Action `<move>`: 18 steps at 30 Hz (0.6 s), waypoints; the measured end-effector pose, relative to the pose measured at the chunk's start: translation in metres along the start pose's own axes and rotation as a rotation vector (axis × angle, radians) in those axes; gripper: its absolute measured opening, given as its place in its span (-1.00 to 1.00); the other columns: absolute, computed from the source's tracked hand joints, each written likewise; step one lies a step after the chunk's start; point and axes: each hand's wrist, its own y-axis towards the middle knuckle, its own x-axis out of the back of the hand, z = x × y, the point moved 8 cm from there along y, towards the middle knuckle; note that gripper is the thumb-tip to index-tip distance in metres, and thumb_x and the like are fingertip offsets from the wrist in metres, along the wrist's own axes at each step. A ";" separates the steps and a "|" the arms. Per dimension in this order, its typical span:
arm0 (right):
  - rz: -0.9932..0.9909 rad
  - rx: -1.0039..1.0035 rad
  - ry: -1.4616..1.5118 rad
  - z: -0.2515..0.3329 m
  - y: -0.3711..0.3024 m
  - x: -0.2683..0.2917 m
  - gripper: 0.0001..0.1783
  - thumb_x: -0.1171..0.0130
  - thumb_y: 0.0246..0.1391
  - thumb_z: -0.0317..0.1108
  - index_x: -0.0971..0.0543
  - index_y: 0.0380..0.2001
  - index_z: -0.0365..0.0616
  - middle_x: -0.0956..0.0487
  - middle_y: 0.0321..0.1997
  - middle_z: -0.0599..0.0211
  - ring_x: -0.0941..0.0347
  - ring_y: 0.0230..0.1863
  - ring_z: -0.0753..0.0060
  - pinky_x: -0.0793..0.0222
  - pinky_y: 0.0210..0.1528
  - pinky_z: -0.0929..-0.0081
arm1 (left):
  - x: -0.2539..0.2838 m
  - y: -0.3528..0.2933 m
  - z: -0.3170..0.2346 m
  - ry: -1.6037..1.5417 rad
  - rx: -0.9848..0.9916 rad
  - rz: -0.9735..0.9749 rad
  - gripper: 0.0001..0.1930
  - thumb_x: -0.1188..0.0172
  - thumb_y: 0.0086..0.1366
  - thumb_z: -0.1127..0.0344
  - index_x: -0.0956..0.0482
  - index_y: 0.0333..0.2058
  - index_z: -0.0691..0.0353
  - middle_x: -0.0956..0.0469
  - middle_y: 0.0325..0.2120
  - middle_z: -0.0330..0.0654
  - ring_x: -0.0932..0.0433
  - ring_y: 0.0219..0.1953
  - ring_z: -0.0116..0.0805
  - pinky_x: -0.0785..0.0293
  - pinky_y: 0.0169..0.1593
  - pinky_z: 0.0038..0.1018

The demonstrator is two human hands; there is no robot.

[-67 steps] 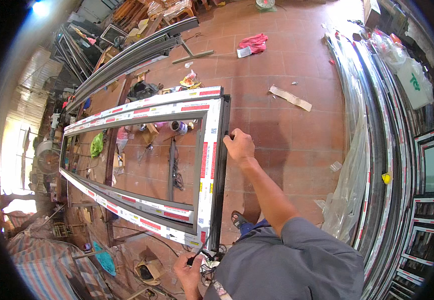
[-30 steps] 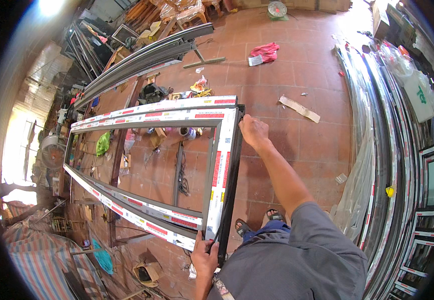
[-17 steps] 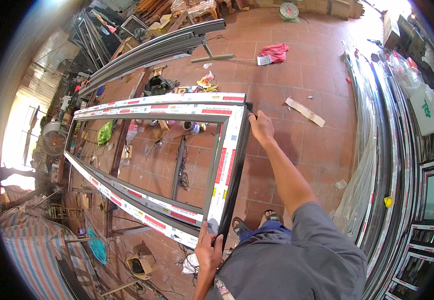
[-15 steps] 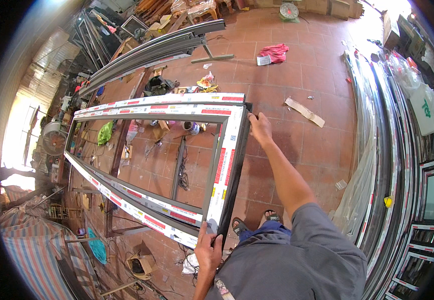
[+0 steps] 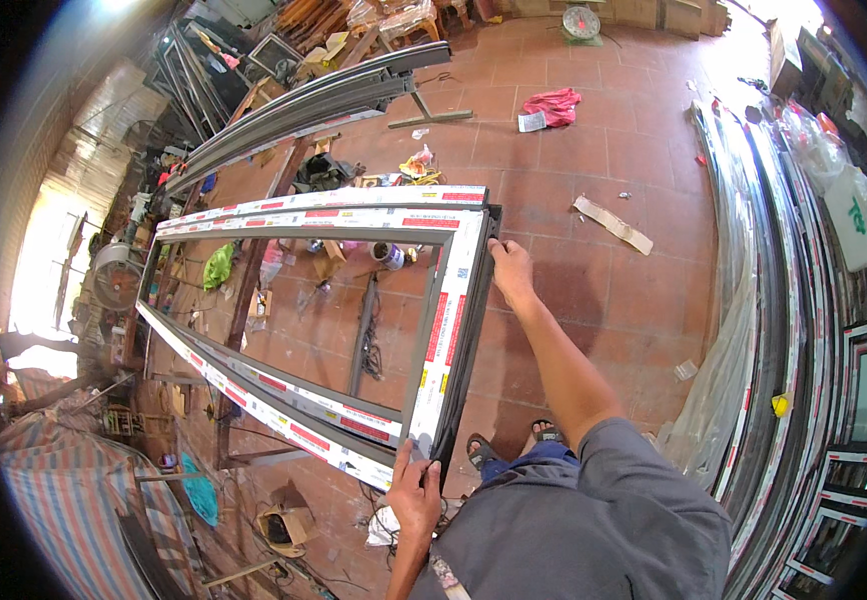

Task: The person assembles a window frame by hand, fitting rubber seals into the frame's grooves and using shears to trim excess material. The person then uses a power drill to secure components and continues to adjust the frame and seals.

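1. Head view: both hands are working at the near end of a long taped window frame (image 5: 444, 330), which is lying in front of and to the left of the person, with tiled floor (image 5: 614, 320) showing through its opening.
2. Right hand (image 5: 511, 270) is curling nearly closed against the dark outer edge, close to the far corner; its fingertips are partly hidden, so I cannot tell whether it is pinching the edge or only pressing.
3. Left hand (image 5: 417, 497) is staying half open at the near corner, index finger lying along the taped face, thumb touching the dark edge; how firmly it is holding cannot be told.
4. Judging by this pose, the person is steadying or aligning that end; any next move would be calling for even pressure at both corners.
5. Protective tape on the rails is carrying repeating red, yellow and white blocks with small print and square codes.
6. Elsewhere, a translucent bag (image 5: 854, 222) is showing large green lettering, and a dial scale (image 5: 581, 22) is bearing marks too small for reading.
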 end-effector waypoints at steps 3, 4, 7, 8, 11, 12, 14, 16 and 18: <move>-0.104 0.006 -0.273 0.024 -0.013 0.009 -0.34 0.00 0.37 0.16 -0.67 -0.23 -0.35 -0.66 -0.07 -0.32 -0.59 0.06 -0.35 -0.44 0.13 -0.10 | 0.002 -0.003 -0.017 0.047 -0.137 -0.042 -0.85 -0.45 0.26 0.39 -0.72 -0.25 0.32 -0.64 0.06 0.19 -0.70 0.00 0.09 -0.63 0.00 -0.22; -0.114 -0.011 -0.281 0.026 -0.018 0.009 -0.33 0.00 0.37 0.17 -0.66 -0.24 -0.35 -0.66 -0.07 -0.33 -0.59 0.05 -0.35 -0.43 0.11 -0.10 | 0.000 -0.007 -0.016 0.030 -0.135 -0.027 -0.85 -0.45 0.25 0.39 -0.73 -0.25 0.30 -0.66 -0.02 0.15 -0.70 -0.06 0.06 -0.62 -0.04 -0.22; -0.133 -0.007 -0.216 0.031 -0.022 0.009 -0.33 -0.01 0.37 0.17 -0.65 -0.25 -0.36 -0.65 -0.11 -0.33 -0.60 0.01 -0.35 -0.43 0.07 -0.11 | -0.006 -0.015 -0.016 -0.008 -0.151 0.022 -0.85 -0.47 0.21 0.39 -0.74 -0.27 0.28 -0.71 -0.24 0.04 -0.71 -0.24 -0.01 -0.60 -0.15 -0.22; -0.127 0.020 -0.136 0.025 -0.025 0.009 -0.34 -0.01 0.38 0.16 -0.65 -0.26 -0.36 -0.65 -0.13 -0.33 -0.60 -0.01 -0.35 -0.43 0.06 -0.11 | -0.009 -0.017 -0.017 -0.007 -0.165 0.051 -0.85 -0.47 0.20 0.38 -0.75 -0.27 0.28 -0.71 -0.31 0.01 -0.70 -0.28 -0.02 -0.59 -0.17 -0.23; -0.067 0.039 0.060 0.002 -0.021 0.003 -0.39 -0.05 0.37 0.10 -0.64 -0.27 -0.36 -0.64 -0.19 -0.34 -0.59 -0.04 -0.38 -0.43 0.03 -0.12 | -0.013 -0.014 -0.026 -0.105 -0.188 0.123 -0.84 -0.46 0.20 0.37 -0.76 -0.26 0.27 -0.69 -0.44 -0.01 -0.68 -0.38 -0.01 -0.55 -0.25 -0.24; -0.033 0.028 0.114 -0.001 -0.022 0.000 -0.41 -0.07 0.37 0.08 -0.63 -0.28 -0.36 -0.64 -0.21 -0.34 -0.58 -0.05 -0.39 -0.43 0.02 -0.13 | -0.013 -0.014 -0.029 -0.119 -0.160 0.177 -0.85 -0.45 0.20 0.38 -0.76 -0.26 0.27 -0.69 -0.44 0.00 -0.68 -0.38 0.00 -0.55 -0.26 -0.25; -0.028 0.025 0.092 -0.003 -0.016 -0.001 -0.44 -0.09 0.36 0.04 -0.63 -0.30 -0.37 -0.64 -0.23 -0.34 -0.60 -0.09 -0.37 -0.44 0.00 -0.09 | -0.016 -0.013 -0.033 -0.123 -0.166 0.232 -0.86 -0.45 0.20 0.39 -0.75 -0.27 0.26 -0.68 -0.46 -0.01 -0.67 -0.40 0.00 -0.53 -0.28 -0.24; -0.064 0.049 -0.006 0.006 -0.018 -0.001 -0.47 -0.11 0.36 0.01 -0.62 -0.32 -0.37 -0.65 -0.25 -0.33 -0.61 -0.12 -0.35 -0.44 -0.02 -0.06 | -0.017 -0.014 -0.038 -0.094 -0.234 0.239 -0.87 -0.46 0.20 0.39 -0.75 -0.28 0.25 -0.67 -0.48 -0.04 -0.65 -0.43 -0.02 -0.51 -0.31 -0.21; -0.144 0.108 -0.183 0.015 -0.021 0.000 -0.47 -0.11 0.35 -0.01 -0.62 -0.34 -0.38 -0.65 -0.25 -0.31 -0.61 -0.17 -0.33 -0.44 -0.05 -0.03 | -0.014 -0.015 -0.037 -0.095 -0.208 0.173 -0.87 -0.45 0.21 0.37 -0.75 -0.28 0.23 -0.67 -0.48 -0.05 -0.66 -0.43 -0.02 -0.51 -0.32 -0.22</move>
